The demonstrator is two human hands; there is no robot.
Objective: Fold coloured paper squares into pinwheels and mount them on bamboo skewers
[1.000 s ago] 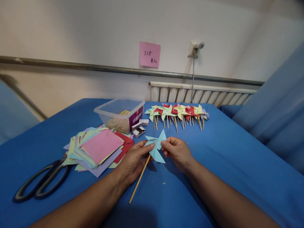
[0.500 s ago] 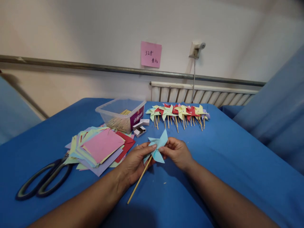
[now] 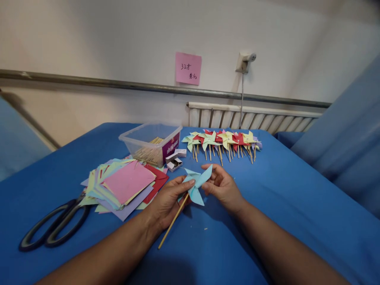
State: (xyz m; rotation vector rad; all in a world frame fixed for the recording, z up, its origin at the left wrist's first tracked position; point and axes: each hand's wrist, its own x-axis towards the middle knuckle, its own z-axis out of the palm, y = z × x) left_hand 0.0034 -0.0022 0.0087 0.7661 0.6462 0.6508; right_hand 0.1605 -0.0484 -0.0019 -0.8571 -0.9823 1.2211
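Observation:
A light-blue paper pinwheel (image 3: 196, 186) on a thin wooden stick (image 3: 173, 222) is held above the blue cloth. My left hand (image 3: 172, 200) is closed on it, the thumb pressing the paper near its centre and the fingers behind. The stick slants down toward me from under that hand. My right hand (image 3: 224, 188) is beside the right-hand blade, its fingers loosely curled and its thumb apart from the index finger. The index fingertip is partly behind the blade tip; whether it touches the paper I cannot tell.
Left of my hands lie a pile of coloured paper squares (image 3: 130, 182) and large scissors (image 3: 56, 221). Behind them stand a clear plastic tub (image 3: 145, 138) of sticks and a small open box (image 3: 174, 162). Several pinwheels (image 3: 222, 140) lie at the back right.
My right thumb and fingers have parted from the pinwheel's centre and moved slightly right. The pinwheel has turned a little, and the lower end of its stick has risen slightly.

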